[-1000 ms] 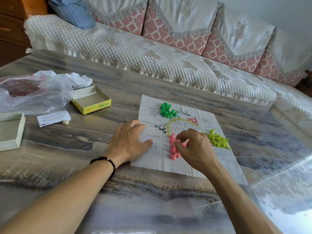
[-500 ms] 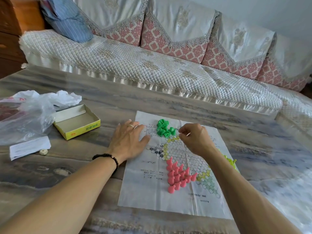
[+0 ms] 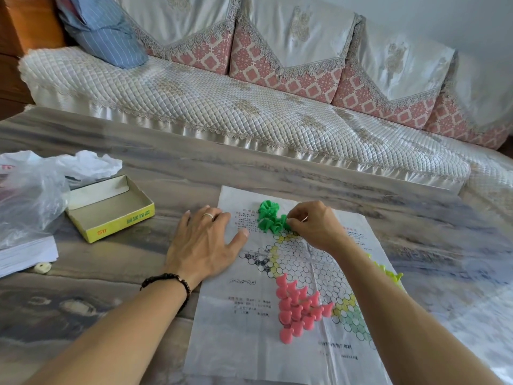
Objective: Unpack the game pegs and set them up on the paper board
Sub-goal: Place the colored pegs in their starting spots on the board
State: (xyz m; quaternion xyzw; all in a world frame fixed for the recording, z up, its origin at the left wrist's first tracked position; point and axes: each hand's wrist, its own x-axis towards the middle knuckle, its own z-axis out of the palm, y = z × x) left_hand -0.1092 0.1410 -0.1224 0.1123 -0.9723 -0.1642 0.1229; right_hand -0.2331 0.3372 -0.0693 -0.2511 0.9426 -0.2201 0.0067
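1. Head view: right hand (image 3: 313, 226) grip pinches a peg at the near-right edge of the green pegs (image 3: 269, 218).
2. Pile lies just left of that grip, on the paper board (image 3: 249, 315)'s far end.
3. Left hand (image 3: 204, 244), flat with fingers spread, presses the board's left edge.

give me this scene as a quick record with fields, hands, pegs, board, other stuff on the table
left hand: flat, fingers spread, pressing the paper board's left edge
right hand: pinching a peg at the green pegs pile
green pegs: loose heap at the board's far end
pink pegs: standing in a triangle on the near part of the board
yellow-green pegs: partly hidden behind the right forearm
paper board: flat on the table, creased
yellow box: open, left of the board
plastic bag: crumpled, far left
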